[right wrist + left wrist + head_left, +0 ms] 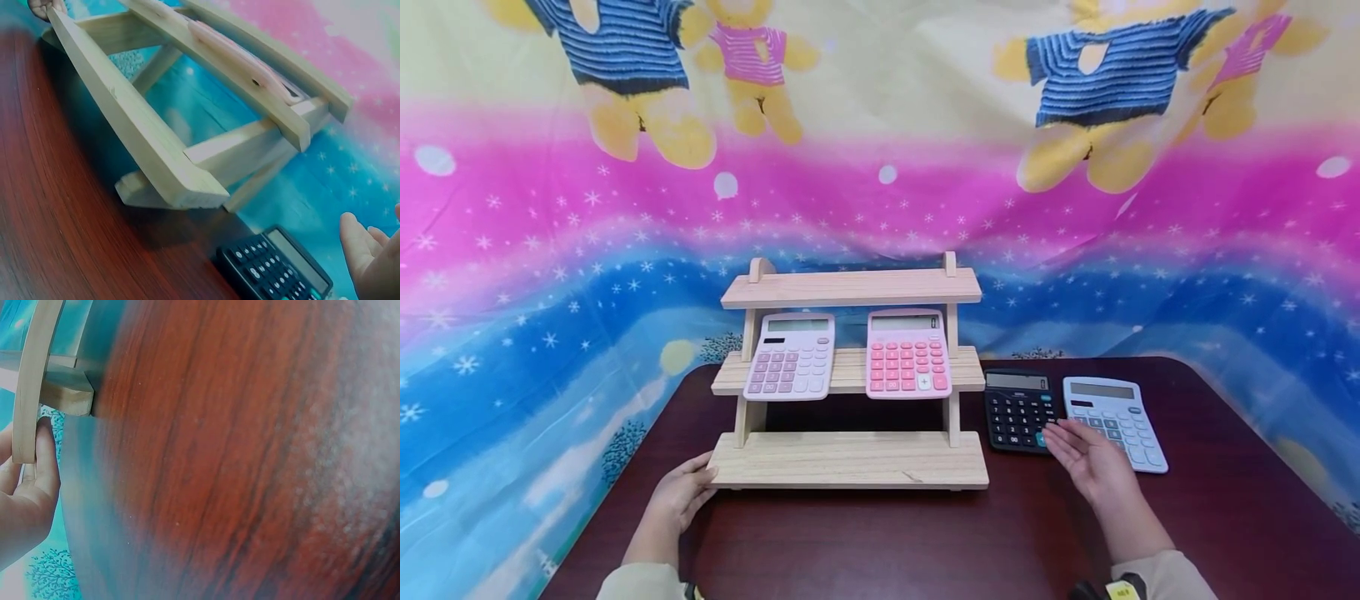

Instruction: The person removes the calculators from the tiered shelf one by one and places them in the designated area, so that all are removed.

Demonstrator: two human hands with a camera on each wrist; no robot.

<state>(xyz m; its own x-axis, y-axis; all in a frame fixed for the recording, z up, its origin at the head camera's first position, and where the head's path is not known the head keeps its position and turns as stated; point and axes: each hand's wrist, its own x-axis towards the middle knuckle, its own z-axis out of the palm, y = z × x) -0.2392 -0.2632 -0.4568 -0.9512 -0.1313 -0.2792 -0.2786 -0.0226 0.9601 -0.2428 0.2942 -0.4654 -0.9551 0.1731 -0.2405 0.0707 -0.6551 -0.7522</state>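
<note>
A three-tier wooden display rack (pixel 850 460) stands mid-table. My left hand (pixel 676 498) holds the left end of its bottom shelf; in the left wrist view, thumb and fingers (pixel 47 453) lie on either side of the board (pixel 28 394). Leaning on the middle tier are a white calculator with mauve keys (pixel 790 357) and a pink calculator (pixel 908 354). To the right of the rack my right hand (pixel 1097 467) is held palm up, fingers extended, with nothing in it. It partly covers a black calculator (pixel 1017 408) and a pale blue calculator (pixel 1131 417); contact cannot be judged.
The dark reddish-brown table (pixel 865 542) has a rounded far right corner. Behind it hangs a cloth backdrop (pixel 880 192) printed with bears and snowflakes, close to the rack's back. The top shelf (pixel 850 287) overhangs the leaning calculators.
</note>
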